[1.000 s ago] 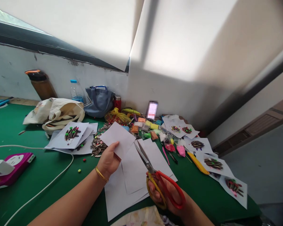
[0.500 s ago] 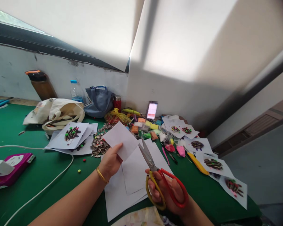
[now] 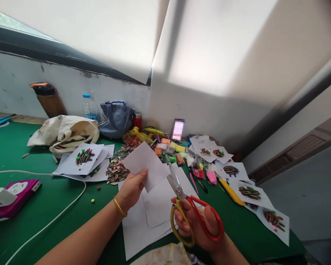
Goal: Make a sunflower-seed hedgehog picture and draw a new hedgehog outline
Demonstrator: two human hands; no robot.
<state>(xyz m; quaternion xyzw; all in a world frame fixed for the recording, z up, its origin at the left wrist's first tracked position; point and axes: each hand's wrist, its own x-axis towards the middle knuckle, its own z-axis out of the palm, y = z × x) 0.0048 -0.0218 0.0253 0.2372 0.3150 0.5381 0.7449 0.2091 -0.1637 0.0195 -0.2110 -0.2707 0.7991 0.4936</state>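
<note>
My left hand pinches a small white sheet of paper by its lower edge, thumb on top. In my right hand is a pair of scissors with one yellow and one red handle; its blades are parted and point up beside the right edge of the sheet. Whether the blades touch the paper I cannot tell. Beneath both hands lie larger white sheets on the green table. A heap of sunflower seeds lies just left of the held sheet.
Packets of coloured clay lie behind the hands. Seed-decorated papers line the right edge near a yellow cutter; more papers lie left. At the back stand a phone, bags and bottles. A white cable crosses the left side.
The small sheet in my left hand has shifted slightly right, toward the scissors. The scissors' blades stand a little wider apart, and the red handle has swung slightly outward.
</note>
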